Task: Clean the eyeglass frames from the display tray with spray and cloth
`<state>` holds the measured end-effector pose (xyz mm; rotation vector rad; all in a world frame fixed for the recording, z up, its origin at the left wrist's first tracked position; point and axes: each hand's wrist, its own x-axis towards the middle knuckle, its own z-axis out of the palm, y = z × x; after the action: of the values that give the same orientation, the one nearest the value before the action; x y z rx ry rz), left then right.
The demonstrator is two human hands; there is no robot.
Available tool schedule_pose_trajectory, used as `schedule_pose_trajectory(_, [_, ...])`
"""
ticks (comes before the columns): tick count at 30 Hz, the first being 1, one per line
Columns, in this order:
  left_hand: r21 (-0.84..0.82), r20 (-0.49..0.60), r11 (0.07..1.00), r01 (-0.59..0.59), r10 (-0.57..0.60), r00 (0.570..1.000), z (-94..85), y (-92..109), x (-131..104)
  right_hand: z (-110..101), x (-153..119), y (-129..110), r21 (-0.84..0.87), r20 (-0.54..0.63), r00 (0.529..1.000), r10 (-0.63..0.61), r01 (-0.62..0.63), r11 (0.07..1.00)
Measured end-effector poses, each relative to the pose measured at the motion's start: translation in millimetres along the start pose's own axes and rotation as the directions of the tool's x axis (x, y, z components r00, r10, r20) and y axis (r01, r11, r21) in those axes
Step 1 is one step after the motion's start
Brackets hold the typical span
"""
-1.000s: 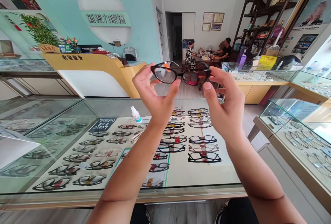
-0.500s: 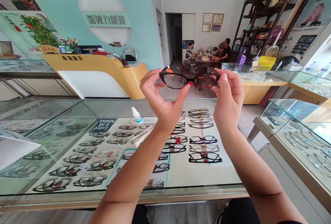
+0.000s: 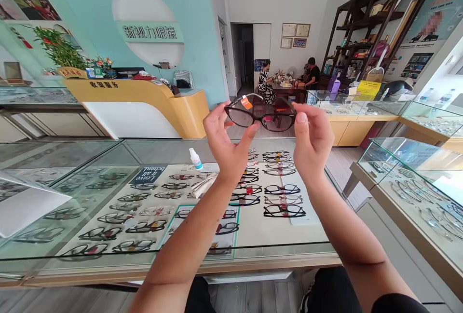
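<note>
Glasses between raised hands

Glass display case, rows of frames inside.
Small dropper bottle on top; yellow reception counter behind, two people seated at back table.

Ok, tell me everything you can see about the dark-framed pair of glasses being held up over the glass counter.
The dark-framed glasses have a glossy black, plastic-looking front with two rounded lenses that look tinted, the one nearer the right hand reddish. A small orange tag sits near the upper rim of the other lens. They are raised roughly level above the glass display counter, front facing the camera. The left hand pinches one end, the right hand the other.
</note>
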<state>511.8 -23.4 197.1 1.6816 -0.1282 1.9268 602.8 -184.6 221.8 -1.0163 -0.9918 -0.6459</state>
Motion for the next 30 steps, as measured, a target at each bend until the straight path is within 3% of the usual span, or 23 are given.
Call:
schedule_pose_trajectory(7, [-0.009,0.092,0.991,0.13,-0.129,0.987,-27.5,-23.9,-49.1,-10.1,-50.2,12.5,-0.066,0.125,0.969,0.212,-0.205,0.977])
schedule_pose_trajectory(12, [0.048,0.073,0.988,0.145,-0.148,0.986,-41.3,-34.3,-80.2,-14.0,-83.2,30.2,-0.112,0.179,0.928,0.325,-0.309,0.944])
schedule_pose_trajectory(18, [0.055,0.116,0.983,0.176,-0.181,0.977,-44.2,-32.2,-89.2,-17.4,-91.5,34.1,-0.065,0.204,0.919,0.336,-0.33,0.942])
schedule_pose_trajectory(30, [0.069,0.169,0.956,0.286,-0.294,0.941,-44.5,-38.3,-100.0,-17.4,-97.4,45.4,0.008,0.262,0.854,0.45,-0.468,0.884])
